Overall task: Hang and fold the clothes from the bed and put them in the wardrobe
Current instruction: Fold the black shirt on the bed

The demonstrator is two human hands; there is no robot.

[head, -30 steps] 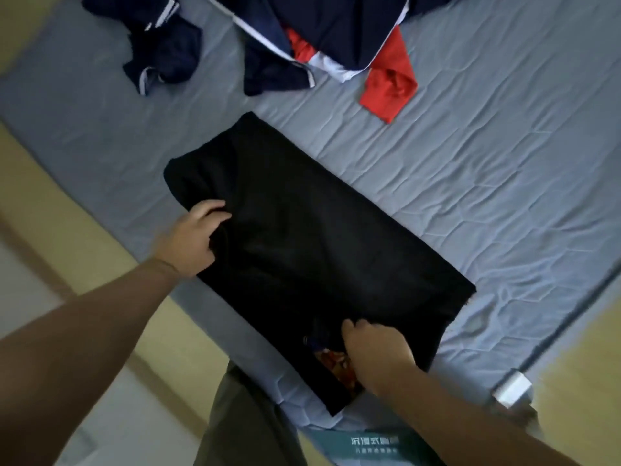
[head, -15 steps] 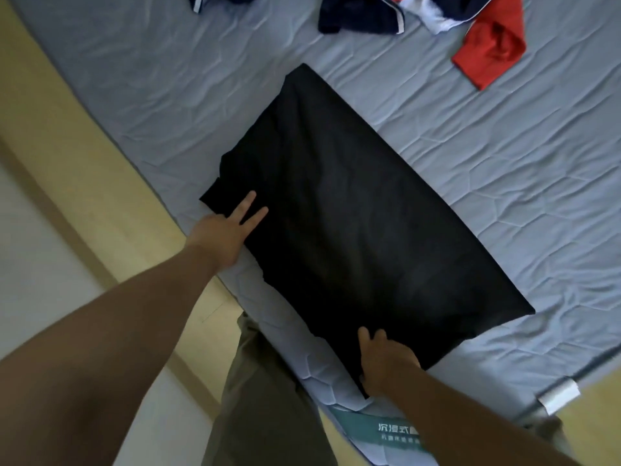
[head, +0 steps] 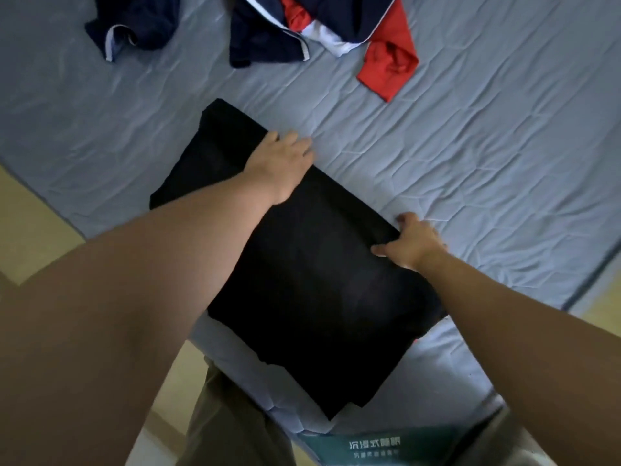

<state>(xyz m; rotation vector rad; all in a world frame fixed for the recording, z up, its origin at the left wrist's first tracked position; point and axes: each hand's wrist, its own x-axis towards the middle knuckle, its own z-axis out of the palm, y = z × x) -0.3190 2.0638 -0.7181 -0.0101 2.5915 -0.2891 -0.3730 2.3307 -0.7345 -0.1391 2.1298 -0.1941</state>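
Both moved | left hand [head: 282,163], right hand [head: 415,245] grip far edge | black garment [head: 302,280]

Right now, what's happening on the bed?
A person is folding a black garment laid flat on the grey-blue bed sheet. The right hand pinches its right edge, thumb on top. The left hand lies at its far edge; whether it grips is unclear. A navy garment and a red garment lie unfolded further up the bed. No wardrobe is in view.
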